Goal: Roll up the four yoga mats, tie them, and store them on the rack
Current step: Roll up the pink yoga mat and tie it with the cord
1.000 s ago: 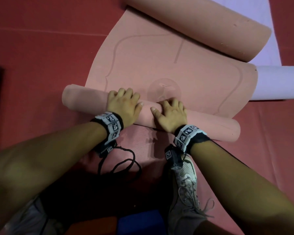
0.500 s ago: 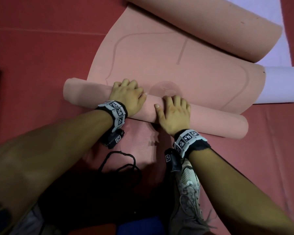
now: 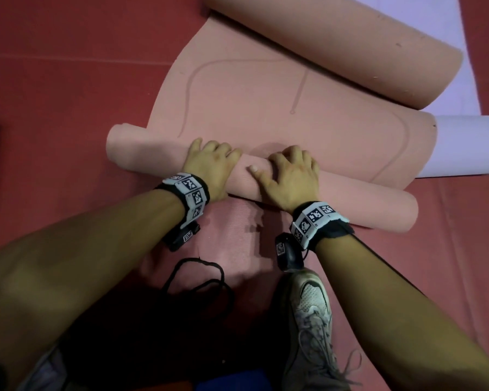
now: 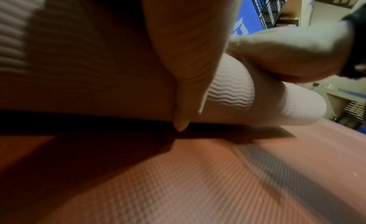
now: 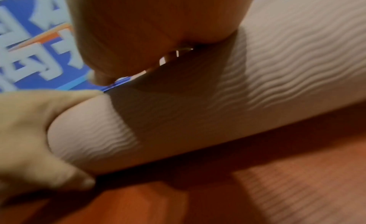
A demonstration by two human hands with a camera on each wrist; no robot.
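Both hands are pressing on the rolled part of the pink mat [image 3: 266, 179], side by side near the roll's middle. The left hand [image 3: 209, 165] is draping over the top with its fingers curled down the far side and its thumb tucked against the near side, as the left wrist view shows. The right hand [image 3: 290, 176], just beside it, is curling its fingers over the roll in the same way, its thumb lying along the top towards the left hand. The roll is lying on the red floor [image 3: 54, 94], and beyond the roll the unrolled stretch of the same mat is running away towards its curled far end [image 3: 350, 49]. A pale lavender mat [image 3: 469, 148] is lying beyond the roll to the right. Near the roll, on the person's side, a black cord [image 3: 198, 277] is lying loose beside a shoe [image 3: 311, 314].

The step in hand seems to be rolling, about half done for this mat. The next move probably calls for even forward pressure from both palms, keeping the roll's ends square so it does not cone.
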